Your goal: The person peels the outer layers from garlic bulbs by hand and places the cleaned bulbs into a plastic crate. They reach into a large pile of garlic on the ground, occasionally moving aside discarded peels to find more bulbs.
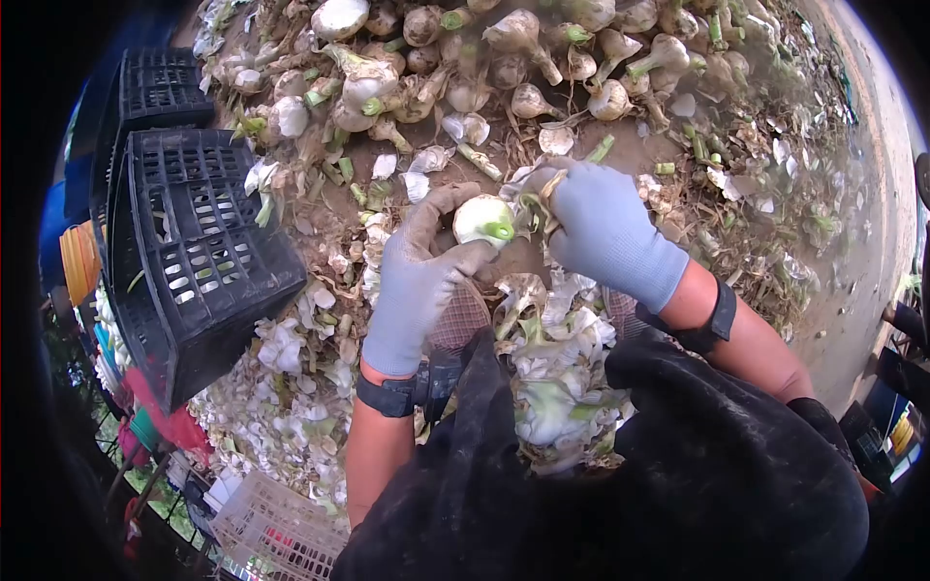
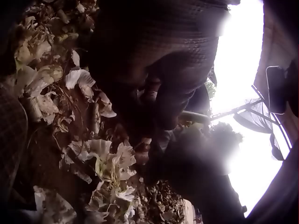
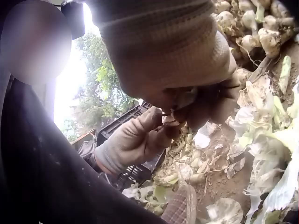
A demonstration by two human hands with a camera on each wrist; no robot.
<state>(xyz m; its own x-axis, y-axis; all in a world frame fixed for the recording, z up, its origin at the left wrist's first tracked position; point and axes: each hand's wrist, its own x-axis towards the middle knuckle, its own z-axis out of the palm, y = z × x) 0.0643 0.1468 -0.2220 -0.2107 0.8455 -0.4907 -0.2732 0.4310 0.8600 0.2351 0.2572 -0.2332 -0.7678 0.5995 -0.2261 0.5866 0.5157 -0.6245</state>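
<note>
In the head view my gloved left hand (image 1: 409,276) grips a peeled white garlic bulb (image 1: 475,218) between thumb and fingers, its short green stem stub pointing toward me. Close to its right, my gloved right hand (image 1: 615,232) has its fingers curled, pinching a strip of garlic skin (image 1: 531,201) beside the bulb. The right wrist view has both hands nearly meeting, with the left hand (image 3: 135,142) beyond the right fingers and the bulb mostly hidden. Dark shadow covers the left hand (image 2: 163,60) in the left wrist view.
A heap of untrimmed garlic bulbs (image 1: 513,34) lies at the far side. Black plastic crates (image 1: 199,218) stand at left, with a pale crate (image 1: 276,523) nearer me. Peeled skins (image 1: 567,387) lie between my legs, and cut stems (image 1: 480,162) and more skins litter the ground.
</note>
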